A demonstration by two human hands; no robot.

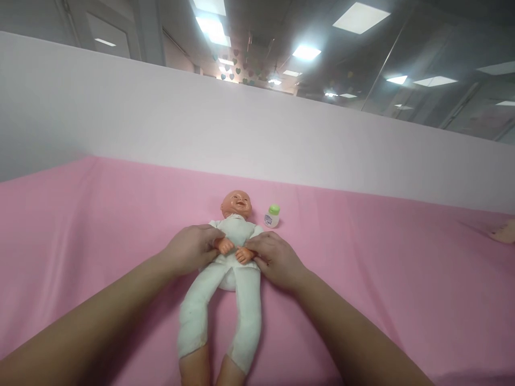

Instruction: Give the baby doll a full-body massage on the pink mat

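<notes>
A baby doll (235,228) in a white suit lies on its back on the pink sheet (100,225), head away from me. My left hand (192,249) grips the doll's arm on the left, close to its small plastic hand. My right hand (276,260) grips the doll's other arm the same way. Both doll hands meet over its belly. The doll's white legs (245,316) stretch toward me between my forearms.
A small white bottle with a green cap (272,216) stands upright just right of the doll's head. A white partition wall (241,128) runs behind the sheet. A tan object (505,233) pokes in at the far right edge.
</notes>
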